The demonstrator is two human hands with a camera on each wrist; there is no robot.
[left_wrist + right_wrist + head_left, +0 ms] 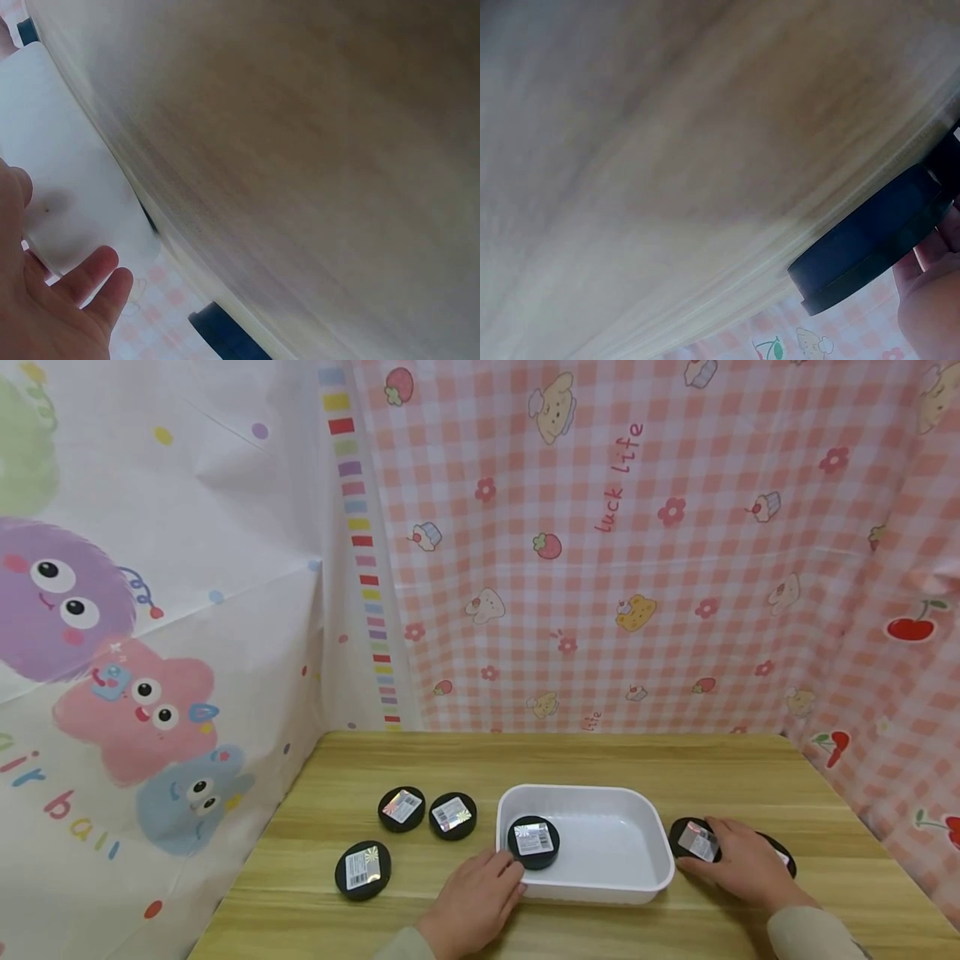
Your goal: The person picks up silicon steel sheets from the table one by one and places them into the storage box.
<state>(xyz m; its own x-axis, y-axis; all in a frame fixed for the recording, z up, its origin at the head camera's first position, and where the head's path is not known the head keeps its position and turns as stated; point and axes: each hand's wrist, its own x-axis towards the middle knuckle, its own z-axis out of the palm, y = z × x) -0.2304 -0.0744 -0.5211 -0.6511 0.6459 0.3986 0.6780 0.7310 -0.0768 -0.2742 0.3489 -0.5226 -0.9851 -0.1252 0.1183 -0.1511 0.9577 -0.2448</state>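
Observation:
A white plastic tray (600, 893) stands on the table, with one round black container (534, 843) inside at its left end, label up. My left hand (478, 897) holds the tray's front left corner, thumb at the front wall and fingers along the left side; the left wrist view shows this hand (64, 300) against the tray (75, 157). Just right of the tray, my right hand (750, 868) grips another round black container (693, 839) between thumb and fingers. Partly hidden behind that hand lies a further black container (782, 853), large in the right wrist view (870, 232).
Left of the tray, three more black labelled containers lie apart on the wooden table (570, 760): one in front (363, 870), one farther back (402, 809) and one close to the tray (453, 816). Patterned cloths (600, 568) hang around the table.

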